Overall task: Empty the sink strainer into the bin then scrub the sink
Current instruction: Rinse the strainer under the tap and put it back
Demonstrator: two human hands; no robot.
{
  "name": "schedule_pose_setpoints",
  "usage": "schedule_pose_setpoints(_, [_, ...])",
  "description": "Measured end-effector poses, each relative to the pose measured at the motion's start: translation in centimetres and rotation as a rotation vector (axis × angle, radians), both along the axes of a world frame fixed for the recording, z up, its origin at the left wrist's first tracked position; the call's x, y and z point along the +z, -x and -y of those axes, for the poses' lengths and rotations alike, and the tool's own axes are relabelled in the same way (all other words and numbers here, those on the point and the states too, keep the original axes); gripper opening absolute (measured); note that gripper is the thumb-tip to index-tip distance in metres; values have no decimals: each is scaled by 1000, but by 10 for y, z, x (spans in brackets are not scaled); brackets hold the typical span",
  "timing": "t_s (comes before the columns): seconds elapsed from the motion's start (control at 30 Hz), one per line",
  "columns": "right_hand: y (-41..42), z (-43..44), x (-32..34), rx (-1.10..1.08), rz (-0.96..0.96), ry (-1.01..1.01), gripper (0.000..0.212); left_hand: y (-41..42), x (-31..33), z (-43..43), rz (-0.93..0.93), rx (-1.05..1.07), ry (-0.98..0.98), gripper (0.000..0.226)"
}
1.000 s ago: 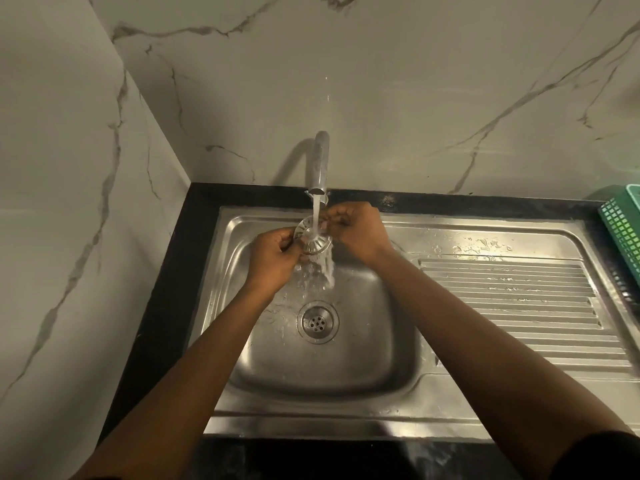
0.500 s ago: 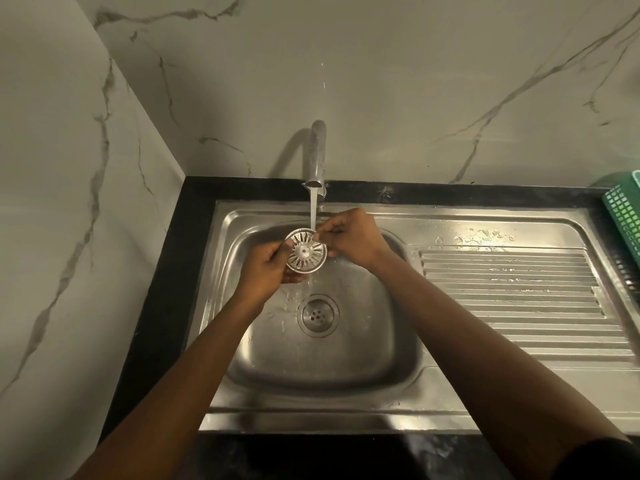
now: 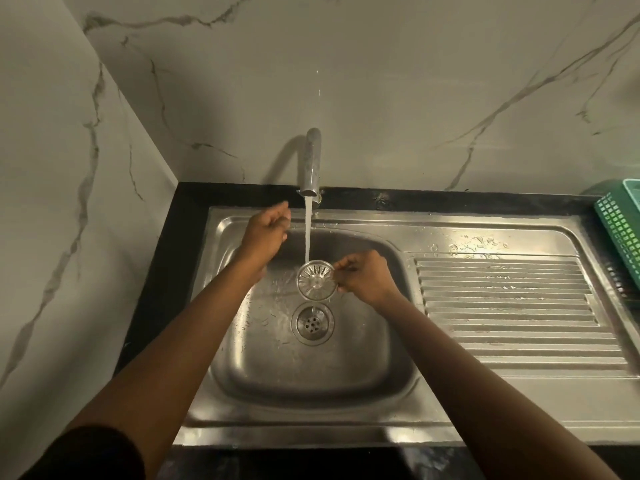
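Observation:
My right hand (image 3: pixel 365 278) pinches the rim of the round metal sink strainer (image 3: pixel 316 280) and holds it face-up under the running water from the tap (image 3: pixel 311 164). The strainer hangs just above the open drain (image 3: pixel 312 323) of the steel sink (image 3: pixel 263 362). My left hand (image 3: pixel 266 230) is raised at the sink's back left edge, left of the water stream, fingers loosely curled with nothing in them. No bin is in view.
A ribbed steel draining board (image 3: pixel 512 306) lies right of the basin. A green plastic basket (image 3: pixel 620 223) stands at the far right. Marble walls close in the back and left. A black counter (image 3: pixel 162 271) frames the sink.
My left hand has let go of the strainer and moved up and left toward the back edge. My right hand alone now holds the strainer, lower and nearer the drain.

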State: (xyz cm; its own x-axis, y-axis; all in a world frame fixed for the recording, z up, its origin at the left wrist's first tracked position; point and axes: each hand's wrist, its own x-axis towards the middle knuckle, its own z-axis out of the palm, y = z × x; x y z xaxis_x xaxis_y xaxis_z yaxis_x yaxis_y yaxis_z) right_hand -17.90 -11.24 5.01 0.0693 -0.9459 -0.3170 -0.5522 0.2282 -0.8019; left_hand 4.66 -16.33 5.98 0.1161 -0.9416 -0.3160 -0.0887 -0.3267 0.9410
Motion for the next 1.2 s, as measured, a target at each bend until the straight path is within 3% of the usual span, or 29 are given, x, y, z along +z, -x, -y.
schedule_pose_setpoints(0.13, [4,-10,-6,-128,135,-32,19,12,13,31,-42,-98,-58,52])
schedule_pose_setpoints(0.3, [9,-15,-7,-183,173,-27,19,20,18,41,-149,13,-116,41])
schedule_pose_setpoints(0.37, [11,-14,-8,-190,157,-26,16,23,18,39,-133,-1,-114,28])
schedule_pose_setpoints(0.53, [14,-8,-11,-211,137,-46,12,28,21,36,-10,-137,-76,51])
schedule_pose_setpoints(0.63, [13,-8,-15,-215,132,-65,13,18,17,27,29,-248,-59,53])
schedule_pose_setpoints(0.73, [11,-10,-23,-216,110,-94,18,8,-7,7,95,-187,-84,55])
schedule_pose_setpoints(0.9, [1,-15,-45,-227,61,-179,15,6,-61,-51,117,-233,-320,18])
schedule_pose_setpoints(1.2, [-19,-30,-114,-236,-38,-312,21,13,-130,-88,287,-103,-399,8])
